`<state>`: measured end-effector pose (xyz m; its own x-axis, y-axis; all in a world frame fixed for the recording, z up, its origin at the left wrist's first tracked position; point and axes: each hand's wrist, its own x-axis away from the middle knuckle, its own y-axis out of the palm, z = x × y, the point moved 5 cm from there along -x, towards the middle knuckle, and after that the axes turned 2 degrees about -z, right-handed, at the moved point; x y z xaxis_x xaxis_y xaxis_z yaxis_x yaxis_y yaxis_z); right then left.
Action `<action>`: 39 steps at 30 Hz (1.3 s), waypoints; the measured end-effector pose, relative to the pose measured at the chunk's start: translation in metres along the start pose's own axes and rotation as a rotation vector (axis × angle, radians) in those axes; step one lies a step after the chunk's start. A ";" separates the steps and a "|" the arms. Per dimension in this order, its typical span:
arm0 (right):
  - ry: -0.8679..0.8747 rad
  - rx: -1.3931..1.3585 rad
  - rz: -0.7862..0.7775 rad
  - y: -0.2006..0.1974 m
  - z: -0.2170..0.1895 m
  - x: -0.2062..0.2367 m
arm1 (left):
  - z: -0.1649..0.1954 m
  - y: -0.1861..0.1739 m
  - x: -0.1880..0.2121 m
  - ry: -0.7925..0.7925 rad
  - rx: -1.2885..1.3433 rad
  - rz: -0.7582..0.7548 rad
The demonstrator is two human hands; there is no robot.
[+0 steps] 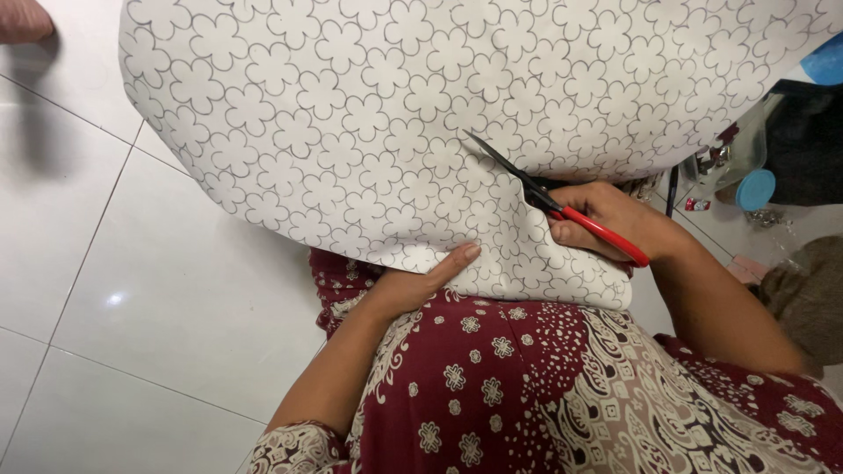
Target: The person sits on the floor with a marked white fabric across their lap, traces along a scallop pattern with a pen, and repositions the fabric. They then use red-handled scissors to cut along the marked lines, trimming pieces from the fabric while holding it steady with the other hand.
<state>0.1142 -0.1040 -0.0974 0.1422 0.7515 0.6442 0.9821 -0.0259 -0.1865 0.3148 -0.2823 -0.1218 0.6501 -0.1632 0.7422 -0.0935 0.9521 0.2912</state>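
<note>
The right hand (615,219) grips red scissors (562,204), blades parted on the patterned cloth (369,123) filling the upper frame. The left hand (421,279) presses flat on the cloth's lower edge, fingers together. Judging by this, keeping the cloth taut should steady the cut

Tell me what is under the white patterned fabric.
Under the white patterned fabric lie white floor tiles and the red patterned dress. The left hand reaches beneath its edge; anything else is covered.

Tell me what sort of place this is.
Probably a home floor used for sewing: white floor tiles, patterned fabric spread out, right hand cutting with red-handled scissors, left hand steadying.
</note>
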 end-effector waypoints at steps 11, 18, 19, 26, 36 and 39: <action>0.016 0.011 -0.016 -0.002 0.000 -0.001 | -0.018 -0.007 0.001 -0.040 0.003 0.173; -0.186 0.037 -0.109 -0.011 -0.026 -0.014 | -0.014 -0.009 -0.004 0.153 -0.003 0.200; -0.174 0.035 -0.123 -0.011 -0.030 -0.015 | -0.013 -0.009 -0.004 0.153 -0.008 0.198; 0.161 0.011 -0.243 -0.022 -0.032 -0.016 | -0.010 -0.008 -0.004 0.108 -0.016 0.199; 0.409 0.286 -0.232 -0.047 -0.044 -0.015 | -0.006 -0.006 -0.004 0.072 -0.030 0.151; 0.425 0.351 -0.204 -0.052 -0.043 -0.016 | -0.001 -0.007 -0.003 0.126 -0.010 0.177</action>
<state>0.0665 -0.1435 -0.0660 0.0629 0.3863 0.9202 0.9054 0.3658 -0.2154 0.3146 -0.2881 -0.1267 0.7133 0.0400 0.6997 -0.2076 0.9656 0.1565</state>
